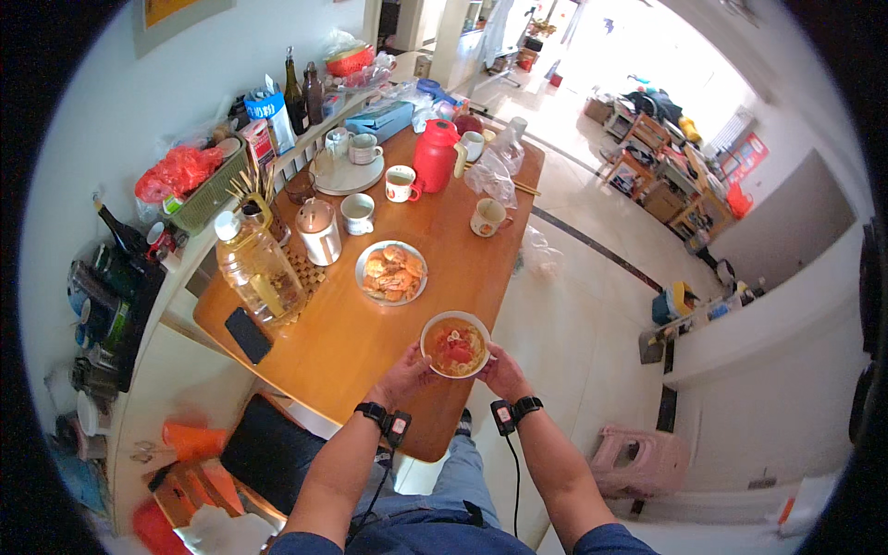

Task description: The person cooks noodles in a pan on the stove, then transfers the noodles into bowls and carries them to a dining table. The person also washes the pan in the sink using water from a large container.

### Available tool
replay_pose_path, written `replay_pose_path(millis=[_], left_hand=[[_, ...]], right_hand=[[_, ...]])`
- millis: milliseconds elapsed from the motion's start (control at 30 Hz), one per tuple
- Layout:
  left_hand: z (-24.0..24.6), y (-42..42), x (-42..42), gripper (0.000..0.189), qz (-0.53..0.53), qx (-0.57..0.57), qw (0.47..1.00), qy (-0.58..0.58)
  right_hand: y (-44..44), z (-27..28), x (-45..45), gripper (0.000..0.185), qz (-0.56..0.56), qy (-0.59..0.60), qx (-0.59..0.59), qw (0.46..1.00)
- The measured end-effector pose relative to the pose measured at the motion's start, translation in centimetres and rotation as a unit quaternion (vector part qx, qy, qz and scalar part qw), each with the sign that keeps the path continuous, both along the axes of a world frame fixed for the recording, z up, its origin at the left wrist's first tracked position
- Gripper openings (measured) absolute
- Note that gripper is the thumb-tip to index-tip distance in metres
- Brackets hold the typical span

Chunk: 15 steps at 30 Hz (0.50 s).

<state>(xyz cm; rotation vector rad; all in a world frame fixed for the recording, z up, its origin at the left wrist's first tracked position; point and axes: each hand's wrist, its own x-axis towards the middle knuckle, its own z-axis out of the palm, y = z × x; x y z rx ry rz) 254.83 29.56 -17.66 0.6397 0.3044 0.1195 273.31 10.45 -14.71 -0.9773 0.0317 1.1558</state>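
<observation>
A white bowl of noodle soup with tomato (456, 345) is held between both of my hands over the near right part of the wooden table (340, 368). My left hand (406, 377) grips the bowl's left rim and side. On its right side my right hand (505, 372) does the same. Whether the bowl's base touches the tabletop cannot be told. Just beyond it, to the left, lies a plate of cooked shrimp (392, 273). Farther left stand a large plastic bottle of oil (260, 270) and a black smartphone (248, 335) lying flat.
Several mugs (489, 217) and a red thermos jug (438, 156) stand farther back, beside plastic bags (496, 170). A lidded white canister (319, 232) is left of the plate. A chair with a black cushion (270, 451) stands left; a pink plastic stool (638, 461) is right.
</observation>
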Motion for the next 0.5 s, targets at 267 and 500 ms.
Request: replay_pose_path(millis=[267,500], left_hand=[[-5.9,1.6,13.3,0.051,0.08,0.005,0.996,0.044],[-3.2,2.1,16.6,0.06,0.176,0.012,0.973,0.151]], right_hand=[[4.4,-6.5,16.6,0.033,0.102,-0.018,-0.025,0.994],[7.2,-6.7,20.7,0.037,0.142,0.005,-0.028,0.989]])
